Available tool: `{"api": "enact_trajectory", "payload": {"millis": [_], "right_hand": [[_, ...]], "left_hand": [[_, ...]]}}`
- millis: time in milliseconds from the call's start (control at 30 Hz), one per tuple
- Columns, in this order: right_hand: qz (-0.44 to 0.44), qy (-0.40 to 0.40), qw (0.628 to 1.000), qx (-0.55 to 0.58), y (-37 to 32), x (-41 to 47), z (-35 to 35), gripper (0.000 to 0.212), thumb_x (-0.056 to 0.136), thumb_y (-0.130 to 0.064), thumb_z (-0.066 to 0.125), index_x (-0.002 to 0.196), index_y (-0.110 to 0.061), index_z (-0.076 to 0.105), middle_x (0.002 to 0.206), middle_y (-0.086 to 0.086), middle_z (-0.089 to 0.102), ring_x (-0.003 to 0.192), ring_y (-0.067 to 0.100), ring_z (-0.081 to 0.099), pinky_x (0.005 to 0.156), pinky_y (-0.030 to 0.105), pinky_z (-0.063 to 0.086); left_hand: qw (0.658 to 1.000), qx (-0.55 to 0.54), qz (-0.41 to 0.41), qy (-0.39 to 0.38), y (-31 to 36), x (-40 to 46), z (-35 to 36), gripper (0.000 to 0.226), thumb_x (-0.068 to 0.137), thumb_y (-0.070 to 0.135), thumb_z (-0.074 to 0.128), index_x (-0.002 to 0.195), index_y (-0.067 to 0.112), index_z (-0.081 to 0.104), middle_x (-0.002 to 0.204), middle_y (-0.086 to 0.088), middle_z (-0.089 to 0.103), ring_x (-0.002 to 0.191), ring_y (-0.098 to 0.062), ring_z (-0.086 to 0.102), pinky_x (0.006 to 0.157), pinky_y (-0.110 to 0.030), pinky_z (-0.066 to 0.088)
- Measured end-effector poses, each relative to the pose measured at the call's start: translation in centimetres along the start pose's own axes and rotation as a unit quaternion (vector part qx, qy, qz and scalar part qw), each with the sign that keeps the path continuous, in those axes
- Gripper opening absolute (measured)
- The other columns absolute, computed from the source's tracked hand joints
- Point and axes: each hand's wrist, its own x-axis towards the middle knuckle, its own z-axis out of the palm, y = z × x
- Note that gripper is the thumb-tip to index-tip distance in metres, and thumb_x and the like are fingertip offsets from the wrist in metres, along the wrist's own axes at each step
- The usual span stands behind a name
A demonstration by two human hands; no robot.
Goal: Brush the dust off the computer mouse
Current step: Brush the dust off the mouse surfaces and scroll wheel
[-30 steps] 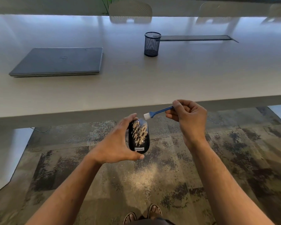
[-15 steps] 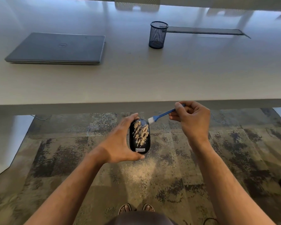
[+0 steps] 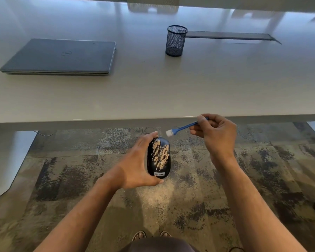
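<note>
Standing at the white desk, I look down past its near edge at both my hands. Far left on the desk lies a closed grey laptop, and to the right of it, further back on the desk, stands a black mesh pen cup. Below the desk edge, over the patterned carpet, my left hand grips the black computer mouse: the thumb is curled under its near end and the fingers wrap around its left side up to the front. The mouse has streaks of tan dust on its top. Right of the mouse and a little closer to the desk edge, my right hand pinches the handle of a small blue brush between thumb and curled fingers. Its white bristles point toward the front of the mouse, just beside it but apart. On the carpet under the mouse there is a pale patch of fallen dust.
</note>
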Motion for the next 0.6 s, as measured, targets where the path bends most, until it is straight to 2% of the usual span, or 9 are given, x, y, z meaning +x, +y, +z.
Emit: {"api": "enact_trajectory", "payload": {"millis": [167,300,433,600], "right_hand": [[-0.011,-0.032,0.999,-0.03,0.3,-0.2,1.2,0.014,0.094,-0.013,0.068,0.105,-0.004,0.069,0.076,0.011,0.076,0.069,0.025,0.076,0.068,0.034,0.063],[0.0,-0.013,1.0,-0.019,0.6,0.0,0.2,0.009,0.094,-0.012,0.069,0.1,-0.006,0.069,0.075,0.01,0.076,0.07,0.026,0.076,0.068,0.033,0.063],[0.009,0.0,1.0,0.006,0.0,0.0,-0.5,0.013,0.094,-0.01,0.068,0.104,-0.002,0.068,0.075,0.009,0.075,0.071,0.024,0.076,0.065,0.028,0.062],[0.015,-0.028,0.999,0.001,0.3,-0.7,0.1,0.013,0.094,-0.011,0.068,0.103,-0.002,0.069,0.077,0.014,0.075,0.071,0.026,0.076,0.069,0.033,0.063]], "left_hand": [[1.0,-0.008,0.005,-0.004,0.5,0.2,0.2,0.125,0.055,0.039,0.091,0.15,0.033,0.01,0.146,0.007,0.03,0.129,-0.008,0.034,0.111,-0.037,0.032],[1.0,-0.011,0.002,0.002,0.4,0.1,0.2,0.125,0.055,0.04,0.091,0.15,0.032,0.01,0.147,0.008,0.03,0.13,-0.007,0.033,0.112,-0.037,0.03],[1.0,-0.009,0.003,0.001,0.5,0.1,0.3,0.126,0.055,0.039,0.091,0.151,0.029,0.01,0.148,0.007,0.029,0.13,-0.006,0.032,0.112,-0.035,0.029],[1.0,-0.009,0.0,0.0,0.6,0.1,0.5,0.126,0.055,0.038,0.091,0.151,0.031,0.009,0.148,0.007,0.029,0.13,-0.007,0.032,0.111,-0.034,0.029]]}}
